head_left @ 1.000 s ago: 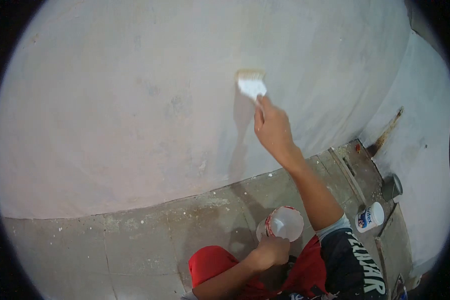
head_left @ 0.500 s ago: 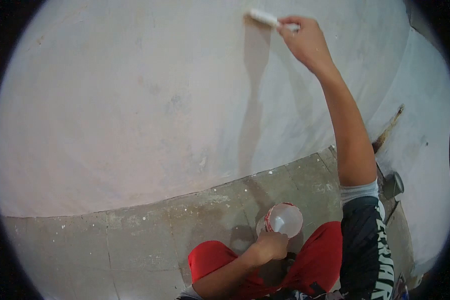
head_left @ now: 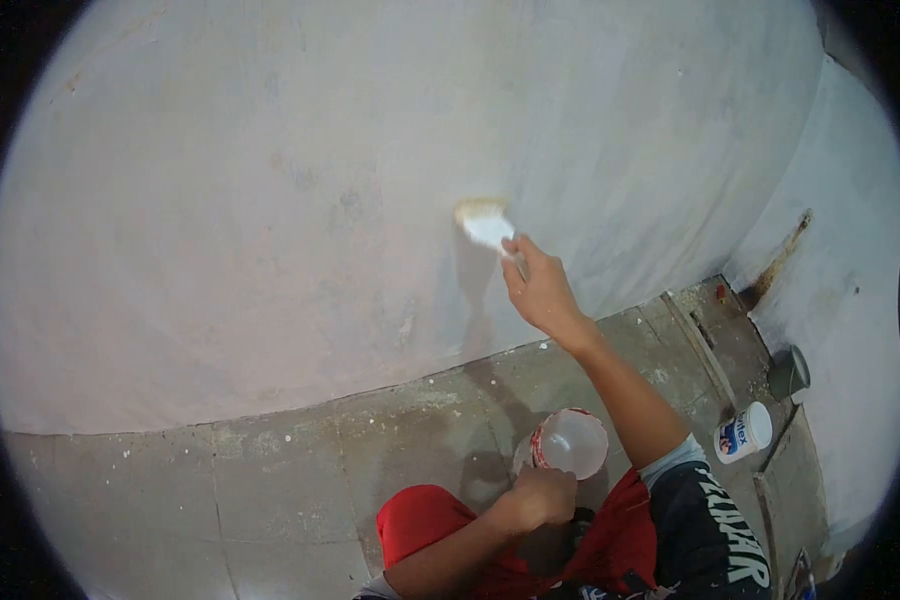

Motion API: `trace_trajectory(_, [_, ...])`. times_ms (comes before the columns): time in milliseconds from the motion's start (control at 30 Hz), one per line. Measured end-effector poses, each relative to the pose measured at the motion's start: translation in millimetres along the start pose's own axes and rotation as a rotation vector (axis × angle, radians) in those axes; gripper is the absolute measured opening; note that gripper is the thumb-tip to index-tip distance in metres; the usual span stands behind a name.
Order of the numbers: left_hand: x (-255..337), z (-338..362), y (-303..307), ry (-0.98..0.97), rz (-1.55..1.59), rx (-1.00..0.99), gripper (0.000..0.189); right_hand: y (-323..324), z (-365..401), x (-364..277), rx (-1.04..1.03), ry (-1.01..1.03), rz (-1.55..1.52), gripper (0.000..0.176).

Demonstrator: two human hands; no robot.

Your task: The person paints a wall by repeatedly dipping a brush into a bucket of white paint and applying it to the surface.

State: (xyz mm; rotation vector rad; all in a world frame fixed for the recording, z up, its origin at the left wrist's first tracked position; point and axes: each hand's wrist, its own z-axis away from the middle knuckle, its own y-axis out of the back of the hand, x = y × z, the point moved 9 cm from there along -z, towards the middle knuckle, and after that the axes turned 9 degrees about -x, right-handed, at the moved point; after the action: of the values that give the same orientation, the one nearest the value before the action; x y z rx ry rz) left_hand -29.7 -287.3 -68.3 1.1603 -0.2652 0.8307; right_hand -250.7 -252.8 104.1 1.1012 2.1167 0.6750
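A paintbrush (head_left: 486,228) with pale bristles and a white body is gripped by its handle in my right hand (head_left: 542,290). Its bristles are at the wall (head_left: 220,250), around mid-height in the view, and its shadow falls below. Close to my knees, my left hand (head_left: 544,497) is closed at the near rim of a small whitish bucket (head_left: 575,445) with red marking on its side. The bucket tilts so that its pale inside shows.
On the right stand a white tub with blue lettering (head_left: 743,433) and a dark grey pail (head_left: 789,373) by the side wall. A wooden strip (head_left: 700,345) lies on the floor. Paint-spotted grey tiles (head_left: 270,480) run along the wall's foot.
My right hand has brought the paintbrush down the wall and slightly left, from near the top to mid-height. The white tub now shows beside my arm. My left hand and the bucket have hardly moved.
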Motion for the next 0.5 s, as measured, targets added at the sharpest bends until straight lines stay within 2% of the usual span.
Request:
trace_trajectory(33, [1.9, 2.3, 1.0, 0.009, 0.014, -0.025, 0.028, 14.3, -0.9, -2.0, 0.004, 0.004, 0.007, 0.024])
trace_trajectory(100, [1.6, 3.6, 2.0, 0.02, 0.022, -0.038, 0.027, 10.2, -2.0, 13.5, -0.392, -0.258, -0.043, 0.025])
trace_trajectory(133, [1.6, 2.0, 0.5, 0.003, 0.015, -0.015, 0.027, 20.7, -14.1, 8.9, -0.389, -0.248, -0.038, 0.025])
trace_trajectory(200, [0.6, -1.8, -2.7, -0.014, 0.007, 0.013, 0.027, 52.2, -56.9, 9.4, -0.302, -0.31, 0.005, 0.024])
trace_trajectory(267, [-4.7, -4.4, -0.6, -0.017, 0.042, 0.068, 0.029, 99.5, -115.5, -21.4, -0.175, -0.195, 0.11, 0.024])
trace_trajectory(333, [-10.8, -9.2, -3.3, -0.015, 0.033, 0.034, 0.03, 142.6, -148.1, -60.1, 0.018, -0.186, 0.078, 0.027])
trace_trajectory(433, [-7.1, -4.8, -0.2, -0.023, 0.008, -0.024, 0.032, 175.0, -183.4, -89.6, 0.137, -0.075, 0.135, 0.032])
trace_trajectory(500, [-5.2, -3.7, -3.4, -0.021, 0.002, -0.049, 0.032, 201.8, -184.7, -126.4, 0.429, 0.128, 0.241, 0.033])
